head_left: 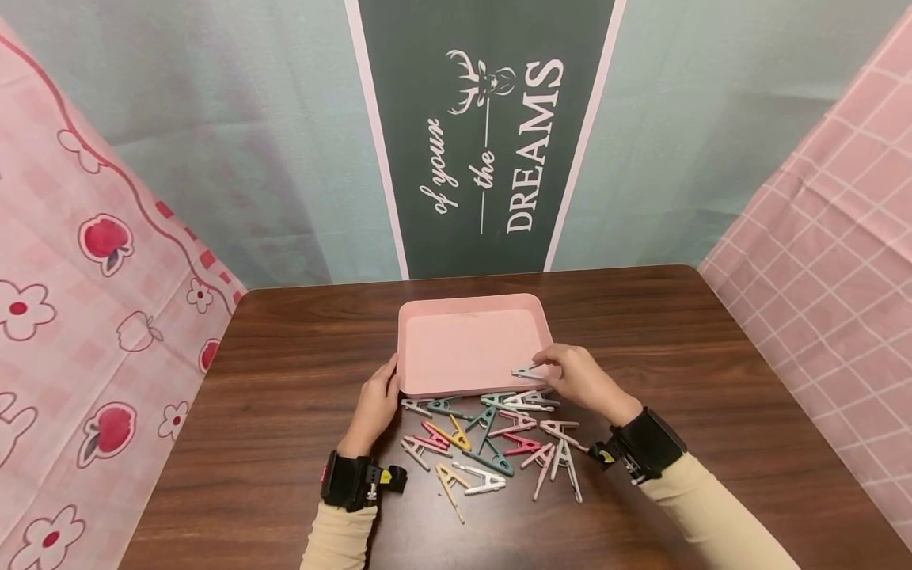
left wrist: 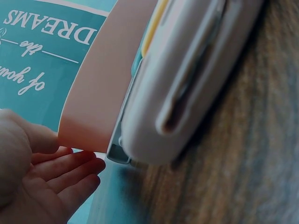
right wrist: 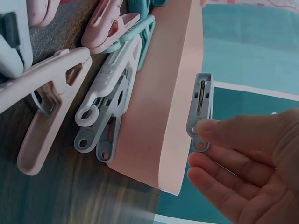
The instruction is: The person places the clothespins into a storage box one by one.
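ok so rn the key bit imo is how the grey peg [right wrist: 195, 109] sits vs the pink tray [head_left: 435, 393]. In the head view we've got it over the near R corner, just inside the rim, sticking out to the L of our R hand [head_left: 587, 384]. Long axis goes side to side, so roughly in line w/ the near wall, and the R wrist cam agrees: peg and wall run abt parallel, w/ the peg up past the rim. Looks lifted to us, tho we can't tell exactly how far off the tray floor it is.

Grip: R thumb and fingers pinch the peg by the end w/ the round holes, spring end free and pointing away from the palm. Narrow gap, just that 1 peg in it afaict.

Our L hand [head_left: 375, 408] is at the tray's near L corner, thumb touching it, other fingers fairly straight, no peg there. So R is def the closer of the 2 to the grey peg; L is across the tray's width.

FYI the white peg [right wrist: 110, 70] lies on the table [head_left: 285, 356] just outside the near wall, also pretty much lengthwise to it, R side again.
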`<action>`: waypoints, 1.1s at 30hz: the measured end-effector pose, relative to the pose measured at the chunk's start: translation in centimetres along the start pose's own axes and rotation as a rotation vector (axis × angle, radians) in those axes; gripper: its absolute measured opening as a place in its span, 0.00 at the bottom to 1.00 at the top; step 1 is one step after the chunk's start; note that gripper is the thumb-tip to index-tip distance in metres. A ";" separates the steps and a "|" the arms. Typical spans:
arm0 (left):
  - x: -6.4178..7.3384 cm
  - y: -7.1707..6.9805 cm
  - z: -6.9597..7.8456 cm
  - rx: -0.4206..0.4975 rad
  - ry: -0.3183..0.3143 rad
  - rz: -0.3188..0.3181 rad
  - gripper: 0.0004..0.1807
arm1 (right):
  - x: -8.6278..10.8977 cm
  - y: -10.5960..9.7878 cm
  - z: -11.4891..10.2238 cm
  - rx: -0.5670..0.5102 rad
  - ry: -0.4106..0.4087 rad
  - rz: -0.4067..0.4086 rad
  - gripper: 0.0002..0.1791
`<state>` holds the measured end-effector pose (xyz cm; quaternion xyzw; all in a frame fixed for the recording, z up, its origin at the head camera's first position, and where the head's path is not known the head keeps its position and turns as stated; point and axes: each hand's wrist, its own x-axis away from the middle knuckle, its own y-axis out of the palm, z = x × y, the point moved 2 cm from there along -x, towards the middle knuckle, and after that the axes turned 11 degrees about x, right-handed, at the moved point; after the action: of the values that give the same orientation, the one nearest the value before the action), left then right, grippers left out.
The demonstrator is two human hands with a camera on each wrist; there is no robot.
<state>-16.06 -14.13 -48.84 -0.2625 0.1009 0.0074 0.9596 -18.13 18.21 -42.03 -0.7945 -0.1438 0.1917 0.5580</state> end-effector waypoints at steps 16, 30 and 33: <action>0.0 0.0 0.0 0.020 0.014 0.017 0.22 | -1.7 1.8 0.9 -0.033 0.020 -0.035 0.10; 0.1 0.0 0.1 0.008 0.038 0.022 0.22 | -3.9 3.4 -0.1 -0.029 0.051 -0.073 0.09; 0.1 0.0 0.2 -0.012 0.017 0.012 0.22 | -4.7 3.7 -0.8 -0.014 0.052 -0.082 0.09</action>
<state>-15.93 -14.06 -48.66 -0.2677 0.1106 0.0116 0.9571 -21.84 14.21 -44.57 -0.7965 -0.1628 0.1468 0.5634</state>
